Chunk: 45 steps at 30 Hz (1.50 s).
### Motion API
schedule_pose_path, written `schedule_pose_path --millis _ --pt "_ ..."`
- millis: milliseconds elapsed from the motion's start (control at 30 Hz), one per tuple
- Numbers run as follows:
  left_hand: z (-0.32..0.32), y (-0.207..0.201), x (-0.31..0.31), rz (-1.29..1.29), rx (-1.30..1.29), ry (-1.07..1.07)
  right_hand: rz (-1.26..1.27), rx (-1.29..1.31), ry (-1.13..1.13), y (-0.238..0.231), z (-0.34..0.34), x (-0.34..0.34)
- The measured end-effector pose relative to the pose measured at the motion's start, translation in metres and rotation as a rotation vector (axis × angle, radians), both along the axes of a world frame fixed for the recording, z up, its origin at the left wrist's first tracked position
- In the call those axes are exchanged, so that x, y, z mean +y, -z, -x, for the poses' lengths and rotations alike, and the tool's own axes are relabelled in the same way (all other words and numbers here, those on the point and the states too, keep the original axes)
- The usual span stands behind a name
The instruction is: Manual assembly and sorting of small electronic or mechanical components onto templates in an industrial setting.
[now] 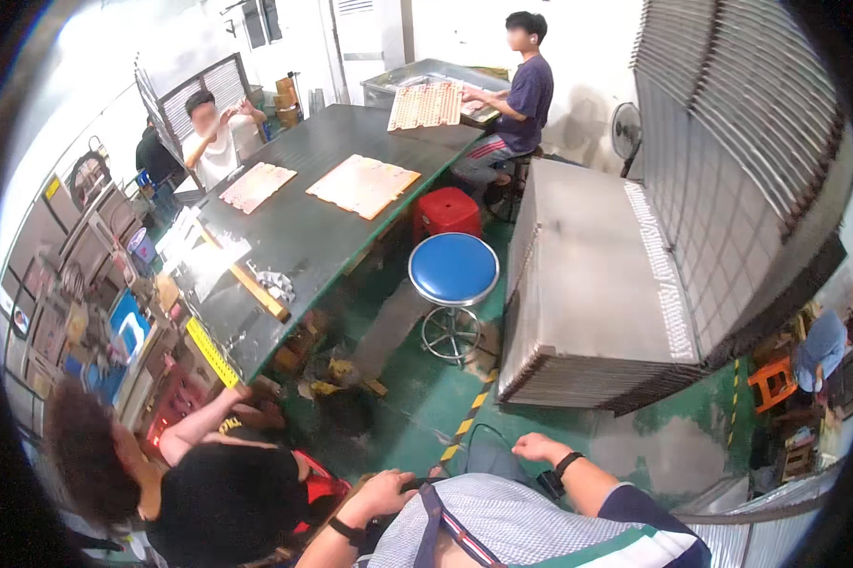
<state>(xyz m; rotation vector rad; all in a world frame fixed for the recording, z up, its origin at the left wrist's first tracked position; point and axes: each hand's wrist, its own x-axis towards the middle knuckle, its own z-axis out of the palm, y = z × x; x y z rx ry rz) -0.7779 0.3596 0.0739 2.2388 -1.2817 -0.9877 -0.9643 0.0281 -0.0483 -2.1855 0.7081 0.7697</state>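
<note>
My left hand (386, 494) is at my waist, its fingers curled beside a dark strap-like piece at the edge of my light patterned top (474, 506). What it grips, if anything, is hidden. To the right, my right hand (537, 447) hangs over my lap with the fingers curled in and a dark band on the wrist. A thin dark cord (488, 428) arcs close to its fingertips; I cannot tell whether they hold it. A dark lanyard (464, 540) with a striped edge lies across my top.
A long dark table (313, 256) bears perforated orange-white panels (363, 186). Ahead stand a blue round stool (454, 269) and a red stool (447, 212). Stacked grey metal sheets (587, 275) rise at right. A person in black (223, 497) sits close at left; others work beyond.
</note>
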Motion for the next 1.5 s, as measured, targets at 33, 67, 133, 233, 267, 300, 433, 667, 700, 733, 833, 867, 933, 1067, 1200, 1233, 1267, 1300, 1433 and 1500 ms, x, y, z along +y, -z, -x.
schedule_pose_path --millis 33,67,133,233,267,300,433,667,700,733,833,867,933,1067,1200,1233,1267,1300,1433,1500 --pt "-0.022 0.01 -0.005 0.049 -0.06 0.076 -0.032 -0.058 0.076 -0.011 -0.019 -0.009" --pt "-0.042 0.004 -0.022 -0.035 -0.032 0.084 -0.026 -0.063 0.111 -0.016 -0.044 -0.021" --pt "-0.08 0.038 -0.031 -0.077 0.016 0.088 -0.023 -0.068 0.13 -0.017 -0.099 -0.046" --pt "-0.135 0.022 -0.086 -0.161 0.146 0.081 -0.002 -0.114 -0.004 -0.013 -0.181 -0.09" --pt "-0.152 0.019 -0.096 -0.164 0.094 0.039 0.049 -0.128 -0.026 -0.008 -0.213 -0.103" --pt "-0.17 0.017 -0.105 -0.168 0.041 -0.004 0.098 -0.144 -0.05 -0.004 -0.242 -0.116" --pt "-0.223 0.053 -0.09 -0.132 0.022 -0.086 0.07 -0.175 -0.183 -0.025 -0.37 -0.141" --pt "-0.33 0.011 -0.103 -0.207 0.111 -0.165 0.11 -0.311 -0.248 -0.032 -0.511 -0.184" --pt "-0.351 0.007 -0.109 -0.288 0.185 -0.159 0.143 -0.306 -0.229 -0.031 -0.519 -0.192" --pt "-0.366 0.005 -0.11 -0.253 0.186 -0.199 0.181 -0.286 -0.227 -0.036 -0.525 -0.195" --pt "-0.404 0.023 -0.113 -0.086 0.268 -0.266 0.152 -0.147 -0.21 -0.07 -0.534 -0.208" --pt "-0.419 0.022 -0.122 -0.023 0.331 -0.389 0.212 -0.094 -0.279 -0.078 -0.535 -0.218" --pt "-0.443 0.029 -0.136 0.047 0.267 -0.567 0.263 -0.079 -0.256 -0.096 -0.536 -0.234" --pt "-0.475 0.055 -0.146 0.189 -0.246 -0.623 0.386 0.047 -0.274 -0.141 -0.568 -0.263" --pt "-0.474 0.077 -0.16 0.192 -0.479 -0.757 0.494 0.051 -0.329 -0.179 -0.619 -0.291" --pt "-0.469 0.082 -0.161 0.198 -0.455 -0.79 0.512 0.017 -0.342 -0.185 -0.631 -0.293" --pt "-0.467 0.083 -0.164 0.211 -0.555 -0.821 0.543 0.011 -0.343 -0.199 -0.647 -0.287" --pt "-0.464 0.085 -0.166 0.217 -0.657 -0.851 0.56 0.023 -0.38 -0.202 -0.656 -0.286" --pt "-0.463 0.082 -0.172 0.169 -0.676 -0.864 0.479 -0.047 -0.466 -0.204 -0.69 -0.327" --pt "-0.461 0.081 -0.175 0.206 -0.738 -0.884 0.493 -0.084 -0.46 -0.206 -0.702 -0.339"
